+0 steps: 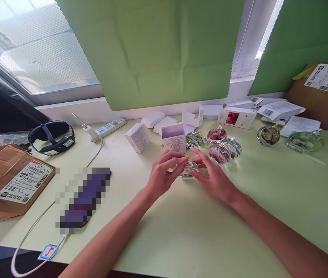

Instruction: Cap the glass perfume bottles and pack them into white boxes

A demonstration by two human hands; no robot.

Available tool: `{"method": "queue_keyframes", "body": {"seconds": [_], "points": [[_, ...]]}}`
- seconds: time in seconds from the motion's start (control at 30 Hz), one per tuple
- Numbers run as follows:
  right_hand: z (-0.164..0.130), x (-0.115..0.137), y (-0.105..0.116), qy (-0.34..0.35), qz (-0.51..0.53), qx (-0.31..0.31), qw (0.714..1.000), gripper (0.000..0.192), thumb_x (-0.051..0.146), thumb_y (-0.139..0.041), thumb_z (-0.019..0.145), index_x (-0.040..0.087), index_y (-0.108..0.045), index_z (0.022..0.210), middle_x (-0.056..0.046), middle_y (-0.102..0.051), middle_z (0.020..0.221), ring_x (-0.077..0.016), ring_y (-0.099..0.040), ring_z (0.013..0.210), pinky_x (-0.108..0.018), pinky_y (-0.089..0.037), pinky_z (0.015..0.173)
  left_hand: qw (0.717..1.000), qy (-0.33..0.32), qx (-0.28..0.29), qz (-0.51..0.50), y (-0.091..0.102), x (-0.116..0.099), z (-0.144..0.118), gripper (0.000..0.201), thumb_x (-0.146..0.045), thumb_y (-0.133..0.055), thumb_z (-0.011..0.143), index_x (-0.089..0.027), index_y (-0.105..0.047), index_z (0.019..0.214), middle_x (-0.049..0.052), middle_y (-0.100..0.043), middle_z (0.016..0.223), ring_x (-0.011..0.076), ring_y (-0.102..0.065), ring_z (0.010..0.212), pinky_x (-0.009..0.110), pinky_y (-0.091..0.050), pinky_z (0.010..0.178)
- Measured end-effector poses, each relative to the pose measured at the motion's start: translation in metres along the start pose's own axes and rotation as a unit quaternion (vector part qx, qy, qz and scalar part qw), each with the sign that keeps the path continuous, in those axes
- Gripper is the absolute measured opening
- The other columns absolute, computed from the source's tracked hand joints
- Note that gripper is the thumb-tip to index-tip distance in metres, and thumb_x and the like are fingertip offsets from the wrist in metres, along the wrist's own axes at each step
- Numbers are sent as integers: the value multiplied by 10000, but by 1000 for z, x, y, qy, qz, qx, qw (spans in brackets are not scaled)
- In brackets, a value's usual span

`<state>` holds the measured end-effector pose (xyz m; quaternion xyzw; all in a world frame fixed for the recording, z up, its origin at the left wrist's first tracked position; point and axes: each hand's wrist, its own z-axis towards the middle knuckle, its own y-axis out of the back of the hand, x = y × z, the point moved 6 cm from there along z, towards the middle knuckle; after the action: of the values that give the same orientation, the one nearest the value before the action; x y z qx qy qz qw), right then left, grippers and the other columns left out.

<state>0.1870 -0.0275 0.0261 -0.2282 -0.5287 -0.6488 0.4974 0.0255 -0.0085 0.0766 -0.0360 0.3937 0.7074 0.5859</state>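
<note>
A small transparent glass bottle [189, 170] rests on the table between my two hands. My left hand [166, 170] is closed in a pinch at the bottle's top, where the fingertips hide whatever they grip. Around the bottle's right side, my right hand [211, 175] holds it with thumb and fingers. Just behind stands an open pink and white box [174, 138]. Several more round glass bottles are grouped to the right of that box, among them one with a red inside [217, 134] and one with a pinkish inside [219, 153].
A closed white box [137, 138] and a power strip [108, 129] stand left of centre. White cartons [237, 117] line the window side. Farther right are a dark floral bottle [268, 135] and a green bottle [305, 141]. A pixelated phone [85, 199] with a cable lies left.
</note>
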Motion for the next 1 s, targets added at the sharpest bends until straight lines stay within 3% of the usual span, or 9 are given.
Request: {"method": "queue_keyframes", "body": {"seconds": [0.37, 0.7, 0.9, 1.0], "points": [[1, -5, -2, -5, 16, -7, 1000, 640, 423, -580, 956, 391, -304, 1532, -58, -640, 1223, -237, -626, 1138, -492, -520, 997, 1000, -11, 9, -13, -1, 3, 1, 204, -157, -651, 908, -248, -739, 1068, 66, -720, 1005, 161, -636, 888, 310, -538, 744], [0, -2, -1, -3, 15, -9, 1000, 632, 420, -576, 960, 407, -298, 1527, -37, -638, 1208, -222, -611, 1135, -453, -520, 986, 998, -40, 19, 48, -3, -7, 5, 183, -142, -632, 914, -235, -719, 1046, 66, -705, 1001, 166, -608, 893, 316, -529, 765], [-1, -1, -2, -1, 2, -10, 1000, 640, 406, -571, 963, 409, -284, 1535, -40, -639, 1182, -224, -617, 1123, -460, -517, 981, 996, -58, 68, 1, 2, -2, 8, 231, -102, -640, 900, -230, -706, 1082, 60, -703, 1028, 162, -610, 922, 302, -529, 753], [-1, -1, -2, -1, -1, -12, 1000, 642, 404, -571, 963, 411, -283, 1536, -39, -640, 1180, -223, -618, 1122, -443, -523, 970, 996, -67, 64, 3, 3, -1, 8, 246, -95, -637, 901, -226, -696, 1101, 59, -703, 1030, 159, -608, 922, 301, -531, 755]]}}
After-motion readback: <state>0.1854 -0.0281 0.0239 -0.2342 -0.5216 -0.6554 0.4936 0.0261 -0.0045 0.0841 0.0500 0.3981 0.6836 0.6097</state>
